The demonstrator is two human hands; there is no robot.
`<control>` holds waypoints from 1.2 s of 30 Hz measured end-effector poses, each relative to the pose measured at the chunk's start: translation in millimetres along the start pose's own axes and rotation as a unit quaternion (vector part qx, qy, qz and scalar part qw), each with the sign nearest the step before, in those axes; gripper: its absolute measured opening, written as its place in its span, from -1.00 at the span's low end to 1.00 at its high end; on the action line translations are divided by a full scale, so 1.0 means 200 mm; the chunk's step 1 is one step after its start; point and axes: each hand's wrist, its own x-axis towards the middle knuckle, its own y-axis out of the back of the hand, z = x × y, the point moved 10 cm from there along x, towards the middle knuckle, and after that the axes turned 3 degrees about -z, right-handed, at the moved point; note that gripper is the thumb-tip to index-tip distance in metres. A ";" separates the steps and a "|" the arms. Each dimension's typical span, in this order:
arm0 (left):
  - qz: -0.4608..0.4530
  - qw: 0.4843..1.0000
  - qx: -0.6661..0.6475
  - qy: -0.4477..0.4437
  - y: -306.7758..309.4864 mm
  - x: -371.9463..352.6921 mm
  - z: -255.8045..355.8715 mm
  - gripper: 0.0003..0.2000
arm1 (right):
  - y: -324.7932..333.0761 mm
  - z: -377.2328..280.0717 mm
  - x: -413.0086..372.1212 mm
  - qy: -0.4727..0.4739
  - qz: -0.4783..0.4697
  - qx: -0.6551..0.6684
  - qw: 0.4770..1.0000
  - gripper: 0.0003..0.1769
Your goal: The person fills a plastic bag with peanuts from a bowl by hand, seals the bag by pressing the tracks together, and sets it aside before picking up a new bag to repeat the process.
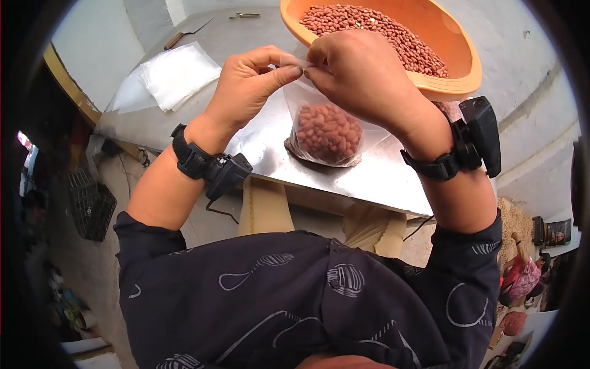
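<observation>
A clear plastic bag with reddish-brown peanuts in its lower part stands near the front edge of the metal table. Above the nuts, my left hand pinches the gathered top of the bag between thumb and forefinger. My right hand grips the same top from the other side, its fingers curled and partly hidden. Both hands almost meet at the twisted plastic. Behind my right hand sits an orange basin holding many more loose nuts.
A stack of flat clear bags lies on the metal table to the left. Behind it are a knife with a wooden handle and a small metal tool. A black crate stands on the floor at left. Another person is far right.
</observation>
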 end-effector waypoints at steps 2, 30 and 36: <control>0.000 1.000 0.013 -0.003 0.00 0.00 0.01 -0.92 | 0.00 0.00 -0.01 0.007 0.001 0.008 1.000 -0.87; 0.012 0.998 0.023 0.052 0.03 0.05 -0.07 -0.93 | 0.21 0.42 -0.55 -0.130 -0.016 0.084 0.988 -0.89; 0.070 0.996 0.010 0.054 0.07 0.04 -0.14 -0.89 | 0.14 0.59 -0.71 -0.272 0.048 0.226 0.934 -0.81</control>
